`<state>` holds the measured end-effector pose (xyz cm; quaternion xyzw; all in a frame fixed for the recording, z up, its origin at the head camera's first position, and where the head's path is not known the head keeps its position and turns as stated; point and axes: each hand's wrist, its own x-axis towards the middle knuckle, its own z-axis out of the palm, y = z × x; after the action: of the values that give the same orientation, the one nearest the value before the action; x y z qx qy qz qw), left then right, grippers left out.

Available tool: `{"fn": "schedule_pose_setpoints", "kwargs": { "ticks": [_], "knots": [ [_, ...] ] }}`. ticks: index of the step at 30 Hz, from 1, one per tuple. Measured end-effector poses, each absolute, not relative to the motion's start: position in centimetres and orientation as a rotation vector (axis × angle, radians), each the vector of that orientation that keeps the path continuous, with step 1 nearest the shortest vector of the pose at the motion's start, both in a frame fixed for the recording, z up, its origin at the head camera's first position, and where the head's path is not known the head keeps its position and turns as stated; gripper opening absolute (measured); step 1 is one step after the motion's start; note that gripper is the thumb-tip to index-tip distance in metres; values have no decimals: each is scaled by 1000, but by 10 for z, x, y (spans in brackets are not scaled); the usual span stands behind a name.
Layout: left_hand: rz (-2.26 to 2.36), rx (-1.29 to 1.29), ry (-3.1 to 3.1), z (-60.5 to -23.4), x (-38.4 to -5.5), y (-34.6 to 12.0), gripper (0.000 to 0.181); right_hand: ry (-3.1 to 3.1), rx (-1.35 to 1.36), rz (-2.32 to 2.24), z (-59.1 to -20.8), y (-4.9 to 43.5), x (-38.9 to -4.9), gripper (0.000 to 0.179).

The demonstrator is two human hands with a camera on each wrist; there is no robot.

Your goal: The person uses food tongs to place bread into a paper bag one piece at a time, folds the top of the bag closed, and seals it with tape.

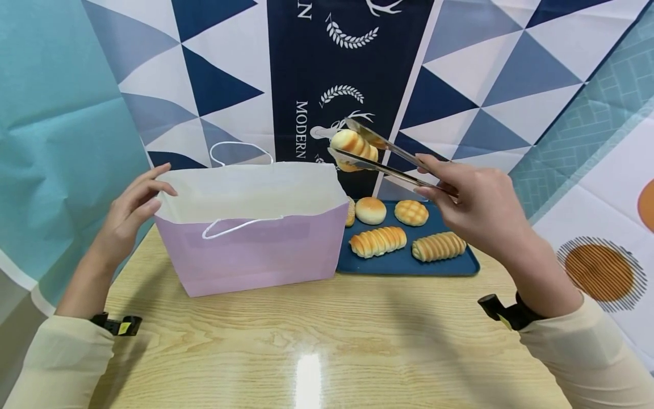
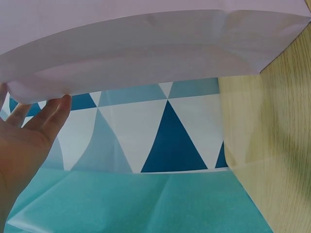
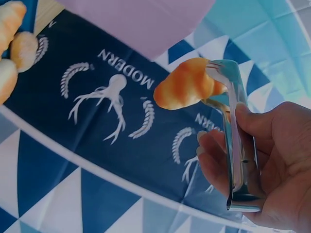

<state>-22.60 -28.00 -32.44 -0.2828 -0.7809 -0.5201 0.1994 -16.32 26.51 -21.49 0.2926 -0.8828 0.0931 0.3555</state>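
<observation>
My right hand [image 1: 477, 199] grips metal tongs [image 1: 403, 156], thumb on one arm and fingers on the other. A golden ridged bread roll [image 1: 352, 149] is held between the tong ends, raised above the table near the right rim of a lilac paper bag [image 1: 255, 255]. In the right wrist view the same roll [image 3: 184, 85] sits at the tongs' tip. The bag stands upright with its mouth open and its white inside showing. At the bag's left rim, my left hand [image 1: 128, 213] touches the edge with extended fingers; the left wrist view shows fingertips [image 2: 63, 104] against the paper.
A blue tray [image 1: 398, 267] right of the bag carries several breads, among them a round bun [image 1: 371, 211], a crosshatched bun [image 1: 411, 213] and a ridged roll [image 1: 439, 246]. White cord handles [image 1: 242, 227] rise from the bag. Patterned cloth [image 1: 225, 74] hangs behind the wooden table [image 1: 255, 341].
</observation>
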Motion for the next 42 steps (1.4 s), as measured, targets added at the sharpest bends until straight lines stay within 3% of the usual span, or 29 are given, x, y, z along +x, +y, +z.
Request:
{"fn": "schedule_pose_setpoints", "kwargs": {
  "ticks": [42],
  "knots": [
    [-1485,-746,-2201,-326,-224,-278,31,-2334,948,358,-228,203,-178,56]
  ]
}}
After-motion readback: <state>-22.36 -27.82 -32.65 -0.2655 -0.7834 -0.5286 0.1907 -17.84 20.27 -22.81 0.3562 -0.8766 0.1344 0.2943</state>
